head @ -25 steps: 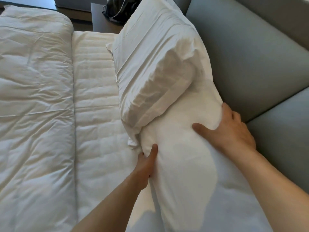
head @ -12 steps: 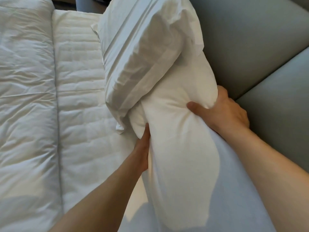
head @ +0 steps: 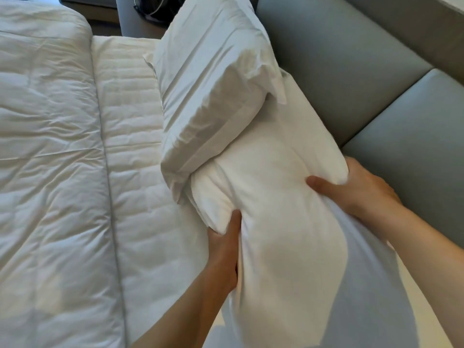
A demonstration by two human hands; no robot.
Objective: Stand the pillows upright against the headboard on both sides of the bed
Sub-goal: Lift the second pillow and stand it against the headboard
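Observation:
A white near pillow (head: 281,222) stands on edge in front of me, its far end raised a little off the mattress. My left hand (head: 223,252) grips its left side with the thumb pressed into the fabric. My right hand (head: 356,189) holds its right side next to the grey padded headboard (head: 339,71). Behind it a second white pillow (head: 213,96) stands upright, leaning against the headboard and overlapping the near pillow's far end.
The quilted white mattress cover (head: 130,146) lies left of the pillows, and a folded white duvet (head: 47,146) covers the left part of the bed. A dark bag (head: 155,8) sits on a bedside table beyond the bed.
Both hands have tightened on the near pillow and its far end has lifted and shifted slightly away from the second pillow. My view has pulled back a little.

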